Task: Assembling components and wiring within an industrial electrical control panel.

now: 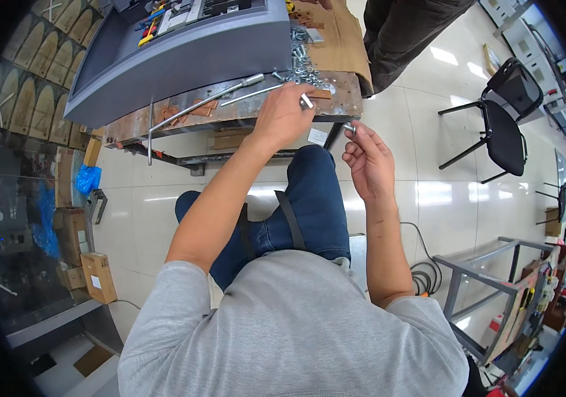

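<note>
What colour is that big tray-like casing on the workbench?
The casing is blue-grey, seen best in the head view.

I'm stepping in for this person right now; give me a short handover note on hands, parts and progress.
Left hand: at the rusty bench edge, pinching a small metal piece.
Right hand: raised over the lap, holding a small metal part in its fingertips.
Loose bolts and nuts lie heaped on the bench beside the grey tray; two long rods lie nearby.
The two pieces are not yet joined; the heap remains.

Workbench [230,112] ahead of knees. Grey tray [164,66] on its left part; loose bolts [303,63] at right. Chair [504,112] far right; cardboard box [99,276] on floor, left.
</note>
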`<state>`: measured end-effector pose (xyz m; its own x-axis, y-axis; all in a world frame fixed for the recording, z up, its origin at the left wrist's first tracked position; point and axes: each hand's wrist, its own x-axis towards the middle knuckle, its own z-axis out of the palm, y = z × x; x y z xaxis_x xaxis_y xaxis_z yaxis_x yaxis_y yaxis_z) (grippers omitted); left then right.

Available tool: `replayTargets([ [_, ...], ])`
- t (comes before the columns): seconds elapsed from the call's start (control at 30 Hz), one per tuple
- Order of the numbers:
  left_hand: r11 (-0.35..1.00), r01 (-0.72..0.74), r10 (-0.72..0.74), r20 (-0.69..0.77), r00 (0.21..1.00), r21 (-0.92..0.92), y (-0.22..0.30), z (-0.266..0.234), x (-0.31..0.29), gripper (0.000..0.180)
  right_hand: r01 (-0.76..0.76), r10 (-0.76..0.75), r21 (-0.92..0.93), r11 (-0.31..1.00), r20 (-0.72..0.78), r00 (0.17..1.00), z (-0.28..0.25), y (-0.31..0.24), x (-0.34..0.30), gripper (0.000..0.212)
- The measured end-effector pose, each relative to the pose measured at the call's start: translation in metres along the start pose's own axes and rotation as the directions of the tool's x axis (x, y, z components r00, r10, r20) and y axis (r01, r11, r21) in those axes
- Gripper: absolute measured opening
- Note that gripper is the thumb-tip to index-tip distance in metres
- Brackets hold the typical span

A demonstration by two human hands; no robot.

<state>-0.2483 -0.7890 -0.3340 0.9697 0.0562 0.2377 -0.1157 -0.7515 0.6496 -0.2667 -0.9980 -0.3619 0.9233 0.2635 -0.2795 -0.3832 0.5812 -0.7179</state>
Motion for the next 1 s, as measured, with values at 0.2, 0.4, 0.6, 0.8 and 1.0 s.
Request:
replayTargets([
  [0.2,0.996,0.060,-0.053,0.105,0.993,-0.060,-0.003,0.010,0.018,0.058,0.039,-0.042,-0.035,0.999,-0.066,0.997,-0.009,-0.003,0.001,0.026],
  [0.4,0.521,0.369,0.000,0.432,0.902,-0.770,0.011,-0.001,0.002,0.050,0.031,-0.031,-0.005,0.999,-0.041,0.999,0.000,-0.001,0.026,0.021],
  [0.6,0.486,0.413,-0.014,0.466,0.885,-0.770,0.025,-0.010,-0.016,0.034,-0.099,0.088,0.086,0.991,0.121,0.989,0.006,0.008,0.032,0.016],
  [0.8,0.526,0.392,-0.061,0.427,0.902,-0.754,0.021,-0.008,-0.028,0.045,-0.115,0.107,0.026,0.993,0.210,0.972,0.002,0.013,0.035,0.025],
  [1.0,0.735,0.325,-0.151,0.324,0.934,-0.595,0.008,0.000,-0.044,0.042,-0.126,0.127,-0.021,0.992,0.158,0.979,0.018,0.011,0.017,0.032],
])
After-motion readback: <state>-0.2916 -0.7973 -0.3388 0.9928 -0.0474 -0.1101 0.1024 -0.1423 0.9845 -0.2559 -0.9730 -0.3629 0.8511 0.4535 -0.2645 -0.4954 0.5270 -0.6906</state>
